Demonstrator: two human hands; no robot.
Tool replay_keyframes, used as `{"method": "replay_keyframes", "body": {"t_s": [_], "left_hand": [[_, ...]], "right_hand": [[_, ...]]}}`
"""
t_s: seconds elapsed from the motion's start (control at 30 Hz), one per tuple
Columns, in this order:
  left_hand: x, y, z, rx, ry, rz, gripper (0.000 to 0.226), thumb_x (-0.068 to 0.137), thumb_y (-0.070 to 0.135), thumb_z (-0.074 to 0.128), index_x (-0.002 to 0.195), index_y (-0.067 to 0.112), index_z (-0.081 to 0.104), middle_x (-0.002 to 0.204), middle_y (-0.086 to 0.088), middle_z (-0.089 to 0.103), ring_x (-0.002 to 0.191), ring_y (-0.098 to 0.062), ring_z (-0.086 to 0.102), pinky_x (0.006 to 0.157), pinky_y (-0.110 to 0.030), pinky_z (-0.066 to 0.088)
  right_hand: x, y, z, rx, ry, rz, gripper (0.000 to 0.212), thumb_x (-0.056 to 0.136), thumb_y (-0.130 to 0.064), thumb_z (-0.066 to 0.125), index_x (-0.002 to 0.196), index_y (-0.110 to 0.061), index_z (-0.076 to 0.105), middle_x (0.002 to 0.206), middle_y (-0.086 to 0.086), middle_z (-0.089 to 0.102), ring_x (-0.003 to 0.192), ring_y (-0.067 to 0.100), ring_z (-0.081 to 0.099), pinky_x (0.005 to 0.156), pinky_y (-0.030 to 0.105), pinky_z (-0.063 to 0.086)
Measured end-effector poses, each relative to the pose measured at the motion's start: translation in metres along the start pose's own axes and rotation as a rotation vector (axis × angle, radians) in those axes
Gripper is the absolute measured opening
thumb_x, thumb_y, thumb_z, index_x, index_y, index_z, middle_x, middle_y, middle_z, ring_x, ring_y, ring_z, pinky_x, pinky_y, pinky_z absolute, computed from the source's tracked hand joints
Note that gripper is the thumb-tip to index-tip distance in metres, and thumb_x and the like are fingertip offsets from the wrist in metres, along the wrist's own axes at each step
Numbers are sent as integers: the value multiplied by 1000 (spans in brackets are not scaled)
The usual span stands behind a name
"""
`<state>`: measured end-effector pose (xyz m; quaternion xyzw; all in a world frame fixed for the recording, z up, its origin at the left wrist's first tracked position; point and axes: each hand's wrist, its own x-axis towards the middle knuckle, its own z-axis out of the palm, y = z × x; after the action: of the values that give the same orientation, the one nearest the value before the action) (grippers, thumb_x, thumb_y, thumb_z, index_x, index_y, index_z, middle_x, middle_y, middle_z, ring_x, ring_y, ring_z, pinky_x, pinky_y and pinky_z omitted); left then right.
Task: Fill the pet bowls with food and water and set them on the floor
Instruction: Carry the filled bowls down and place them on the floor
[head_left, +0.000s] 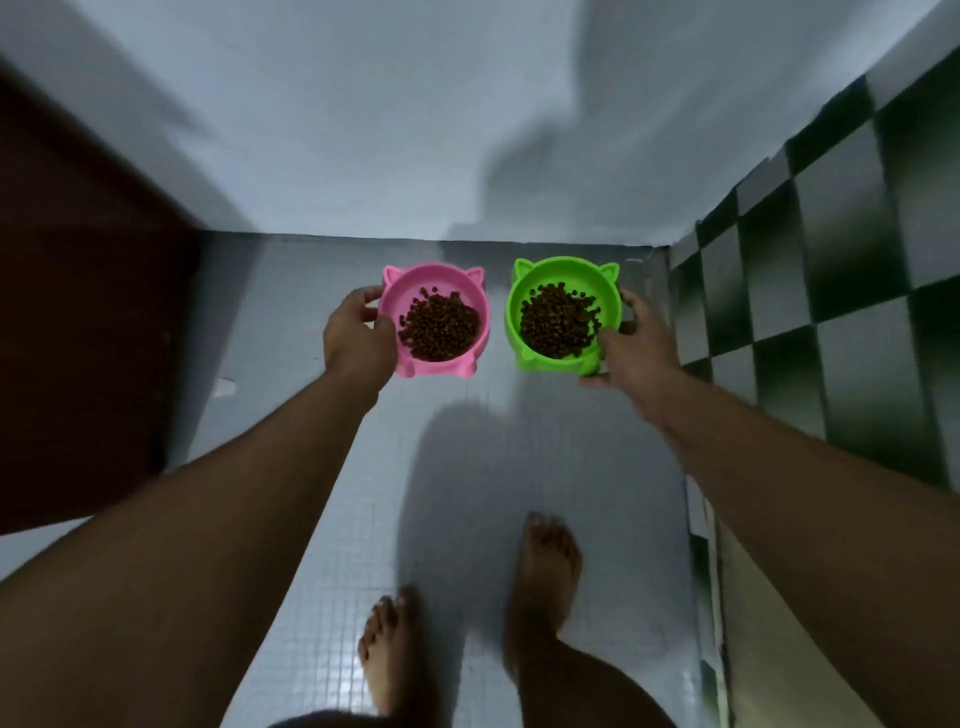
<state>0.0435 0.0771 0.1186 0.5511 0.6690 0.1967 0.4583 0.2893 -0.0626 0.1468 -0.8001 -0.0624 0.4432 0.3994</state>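
A pink cat-eared bowl (402, 280) filled with brown kibble (439, 327) is gripped at its left rim by my left hand (356, 340), thumb over the edge. Beside it, a green cat-eared bowl (566, 270) holding brown kibble (558, 322) is gripped at its right rim by my right hand (631, 353), thumb on the rim. Both bowls are level, side by side, over the grey mosaic-tiled floor (322, 519) near the far wall. Whether they touch the floor I cannot tell.
A white wall (389, 130) stands straight ahead. A dark brown wooden door (78, 312) is on the left and a green-and-white checkered tiled wall (831, 260) on the right. My bare feet (545, 561) stand on the tiles below the bowls.
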Motion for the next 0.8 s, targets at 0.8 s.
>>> {"method": "replay_keyframes", "body": {"t_s": [0.8], "left_hand": [[201,-114,166,-34,36,-6,35,103,7,53,135,15,63,119,-2,68,105,-18,68,89,-36,62]], "right_hand": [[276,119,87,-197,135,-190,60,90,-12,56,133,-51,43,119,-4,58,105,31,64,80,58,59]]}}
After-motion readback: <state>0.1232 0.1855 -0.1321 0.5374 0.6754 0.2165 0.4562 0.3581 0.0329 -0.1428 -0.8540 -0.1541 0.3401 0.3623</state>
